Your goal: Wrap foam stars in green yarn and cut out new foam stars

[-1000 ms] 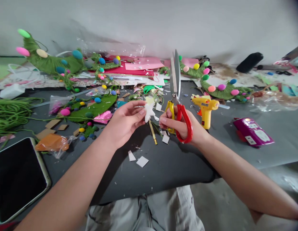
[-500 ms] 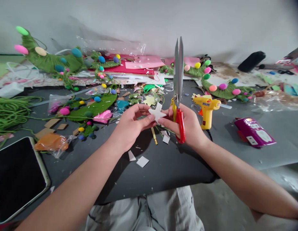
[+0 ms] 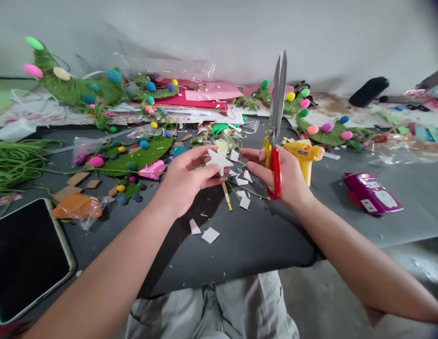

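Note:
Pinched between the thumb and fingers of my left hand (image 3: 185,181) is a small white star (image 3: 219,160), held just above the table. My right hand (image 3: 289,176) has a pair of scissors (image 3: 277,101) hooked on it, with one red and one yellow handle. The scissor blades point up and away from me, nearly together. My right thumb and forefinger reach toward the star but are apart from it. Below and between the hands lie white offcuts (image 3: 210,235) and a pencil (image 3: 227,197).
A yellow glue gun (image 3: 305,157) stands just beyond my right hand, with a purple packet (image 3: 373,193) farther right. A tablet (image 3: 30,259), an orange bag (image 3: 77,206) and green cord (image 3: 17,165) lie left. Green pieces with coloured pompoms (image 3: 81,89) line the back.
My right hand has let go of the star and moved right with the scissors, which now lean slightly right. My left hand has shifted a little left, still holding the star.

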`<act>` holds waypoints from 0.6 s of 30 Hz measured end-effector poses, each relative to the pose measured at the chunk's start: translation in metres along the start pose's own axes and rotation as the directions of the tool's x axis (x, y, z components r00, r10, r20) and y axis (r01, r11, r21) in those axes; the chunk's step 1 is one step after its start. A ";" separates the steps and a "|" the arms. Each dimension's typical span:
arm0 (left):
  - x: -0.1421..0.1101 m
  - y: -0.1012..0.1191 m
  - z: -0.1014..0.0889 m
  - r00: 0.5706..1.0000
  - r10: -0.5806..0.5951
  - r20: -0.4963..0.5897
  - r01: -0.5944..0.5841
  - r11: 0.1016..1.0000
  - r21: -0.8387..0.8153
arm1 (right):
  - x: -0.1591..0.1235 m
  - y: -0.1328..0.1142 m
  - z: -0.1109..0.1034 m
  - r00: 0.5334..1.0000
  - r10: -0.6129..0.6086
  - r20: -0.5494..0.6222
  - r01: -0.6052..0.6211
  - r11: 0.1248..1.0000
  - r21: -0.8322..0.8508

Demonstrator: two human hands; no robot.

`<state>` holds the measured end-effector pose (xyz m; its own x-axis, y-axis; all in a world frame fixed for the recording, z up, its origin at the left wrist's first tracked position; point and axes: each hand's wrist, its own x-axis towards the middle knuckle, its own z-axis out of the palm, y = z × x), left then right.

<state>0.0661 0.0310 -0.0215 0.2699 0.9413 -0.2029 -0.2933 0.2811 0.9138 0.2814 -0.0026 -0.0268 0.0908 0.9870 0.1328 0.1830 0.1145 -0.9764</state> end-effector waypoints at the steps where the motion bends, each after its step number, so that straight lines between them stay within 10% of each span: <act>1: 0.000 0.001 -0.001 1.000 0.004 0.024 -0.004 1.000 -0.009 | 0.000 0.000 -0.001 1.000 0.000 0.009 0.000 1.000 0.002; 18: 0.005 0.023 -0.023 0.976 0.200 -0.085 -0.209 0.973 -0.100 | 0.000 -0.002 -0.013 0.984 0.092 0.156 -0.027 0.927 -0.373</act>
<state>0.0391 0.0468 -0.0095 0.1267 0.9909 -0.0448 -0.4336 0.0959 0.8960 0.2940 -0.0047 -0.0225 -0.0462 0.9988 0.0147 0.5325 0.0371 -0.8456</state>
